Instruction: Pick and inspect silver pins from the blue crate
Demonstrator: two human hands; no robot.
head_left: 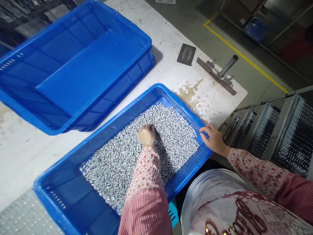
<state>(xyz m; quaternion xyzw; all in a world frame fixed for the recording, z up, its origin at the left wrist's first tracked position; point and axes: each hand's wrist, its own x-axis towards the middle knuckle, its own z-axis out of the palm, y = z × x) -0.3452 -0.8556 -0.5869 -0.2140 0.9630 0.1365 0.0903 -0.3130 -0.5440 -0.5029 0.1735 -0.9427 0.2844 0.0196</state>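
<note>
Many silver spindle-shaped pieces [127, 150] surround my curled left fingers [151, 127], grip unclear; my right fingers [206, 129], slightly parted, touch a shallow blue plastic tray [80, 202]

- Your head carries the single view, facing forward and down from close above the table [168, 75].
- It leans: the table slants across the frame, your left hand [146, 134] near center, floor [195, 19] at upper right.
</note>
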